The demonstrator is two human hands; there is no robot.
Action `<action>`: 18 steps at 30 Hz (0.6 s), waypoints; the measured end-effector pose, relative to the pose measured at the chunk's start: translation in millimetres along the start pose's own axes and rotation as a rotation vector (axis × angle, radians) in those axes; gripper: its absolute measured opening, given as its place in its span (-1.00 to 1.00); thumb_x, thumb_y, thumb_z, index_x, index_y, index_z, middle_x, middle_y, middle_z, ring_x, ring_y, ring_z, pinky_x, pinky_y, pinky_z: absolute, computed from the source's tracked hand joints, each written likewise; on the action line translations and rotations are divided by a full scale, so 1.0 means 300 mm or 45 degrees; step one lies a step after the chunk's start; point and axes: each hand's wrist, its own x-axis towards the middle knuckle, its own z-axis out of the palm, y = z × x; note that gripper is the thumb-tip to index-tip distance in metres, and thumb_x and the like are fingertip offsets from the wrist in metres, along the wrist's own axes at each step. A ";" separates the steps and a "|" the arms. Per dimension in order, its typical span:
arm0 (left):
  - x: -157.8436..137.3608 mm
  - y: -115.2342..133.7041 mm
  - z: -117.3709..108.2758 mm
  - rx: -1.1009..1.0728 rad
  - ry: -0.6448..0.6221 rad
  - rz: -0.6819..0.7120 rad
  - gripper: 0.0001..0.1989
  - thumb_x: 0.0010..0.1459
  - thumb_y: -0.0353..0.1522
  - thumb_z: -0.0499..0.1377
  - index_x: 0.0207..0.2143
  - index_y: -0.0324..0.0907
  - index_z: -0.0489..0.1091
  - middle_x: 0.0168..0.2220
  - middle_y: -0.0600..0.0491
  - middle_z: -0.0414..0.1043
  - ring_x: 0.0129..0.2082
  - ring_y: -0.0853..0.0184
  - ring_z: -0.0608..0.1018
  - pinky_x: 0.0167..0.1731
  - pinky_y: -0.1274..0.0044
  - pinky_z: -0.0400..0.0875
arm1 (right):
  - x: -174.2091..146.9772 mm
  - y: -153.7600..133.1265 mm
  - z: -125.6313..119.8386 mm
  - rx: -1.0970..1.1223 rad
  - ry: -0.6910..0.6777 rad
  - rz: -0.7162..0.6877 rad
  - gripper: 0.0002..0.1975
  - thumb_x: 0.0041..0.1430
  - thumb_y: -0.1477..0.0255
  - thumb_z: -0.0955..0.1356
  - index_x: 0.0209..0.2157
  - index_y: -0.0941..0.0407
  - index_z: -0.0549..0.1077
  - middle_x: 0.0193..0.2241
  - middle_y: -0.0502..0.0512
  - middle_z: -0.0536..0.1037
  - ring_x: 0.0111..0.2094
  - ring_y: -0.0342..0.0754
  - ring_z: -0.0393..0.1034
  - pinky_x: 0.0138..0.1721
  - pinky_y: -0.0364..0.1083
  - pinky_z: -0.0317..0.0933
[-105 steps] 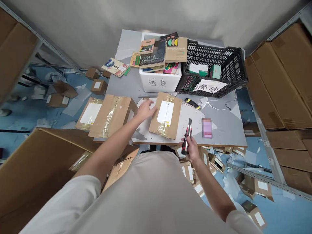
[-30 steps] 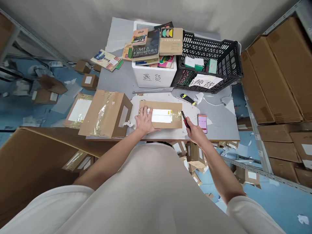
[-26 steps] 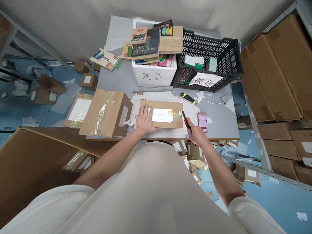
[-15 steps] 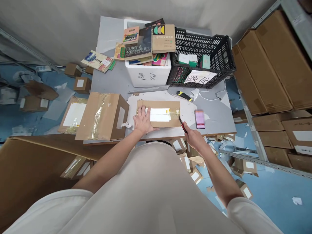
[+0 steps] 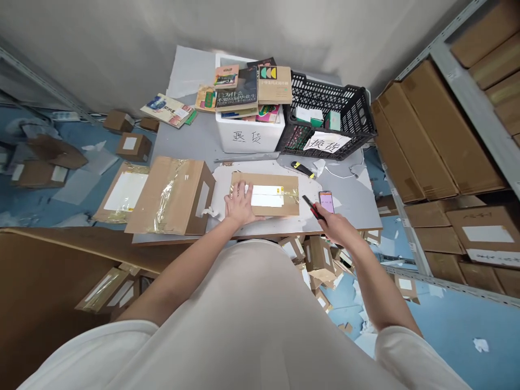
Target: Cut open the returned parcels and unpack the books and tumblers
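Observation:
A taped brown cardboard box [image 5: 266, 211] with a white label lies flat at the front of the table. My left hand [image 5: 239, 206] rests on its left end, fingers spread, pressing on the top. My right hand [image 5: 333, 223] is wrapped around a red and black utility knife [image 5: 314, 209]. The knife's blade points up and left, just off the box's right end, not touching it. Close beyond the right hand lies a phone [image 5: 326, 201] with a lit pinkish screen, partly hidden by that hand.
A larger taped box [image 5: 166, 195] stands on the left. Behind are a white bin [image 5: 249, 138] heaped with books and a black crate [image 5: 353, 135]. A yellow and black cutter [image 5: 303, 169] lies before the crate. Shelves of cartons [image 5: 439, 141] rise at right; boxes and paper litter the floor.
My right hand has drawn the knife away from the box's taped right end, to the right, now beside the phone. My left hand stays on the box. The view has shifted slightly.

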 end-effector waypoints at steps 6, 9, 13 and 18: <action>-0.007 0.000 -0.013 -0.026 -0.009 0.004 0.22 -0.18 0.22 0.16 0.37 -0.20 -0.25 0.38 -0.26 -0.28 0.35 -0.14 -0.21 0.04 0.11 0.15 | 0.088 -0.048 0.052 0.348 0.027 0.096 -0.39 0.31 0.41 0.13 0.36 0.08 -0.08 -0.49 0.08 0.57 -0.55 -0.06 0.44 -0.37 -0.13 0.24; -0.008 0.000 -0.015 -0.022 -0.007 0.007 0.22 -0.17 0.22 0.16 0.37 -0.21 -0.24 0.37 -0.26 -0.26 0.35 -0.14 -0.21 0.05 0.11 0.15 | 0.099 -0.071 0.068 0.320 0.051 0.093 -0.38 0.30 0.42 0.13 0.36 0.10 -0.08 -0.48 0.09 0.58 -0.51 -0.04 0.45 -0.31 -0.12 0.26; -0.007 -0.002 -0.013 -0.016 0.016 0.018 0.17 -0.12 0.19 0.14 0.36 -0.21 -0.23 0.38 -0.25 -0.25 0.35 -0.11 -0.19 0.05 0.12 0.14 | 0.089 -0.071 0.073 0.309 0.090 0.113 -0.37 0.29 0.42 0.14 0.36 0.12 -0.09 -0.42 0.14 0.60 -0.52 -0.04 0.45 -0.33 -0.12 0.25; -0.003 -0.001 -0.018 -0.027 -0.041 0.003 0.19 -0.14 0.19 0.15 0.37 -0.22 -0.24 0.38 -0.25 -0.27 0.35 -0.14 -0.23 0.04 0.10 0.15 | 0.093 -0.068 0.052 0.340 -0.034 0.106 -0.39 0.31 0.43 0.11 0.36 0.06 -0.11 -0.53 0.05 0.56 -0.58 -0.05 0.42 -0.39 -0.14 0.24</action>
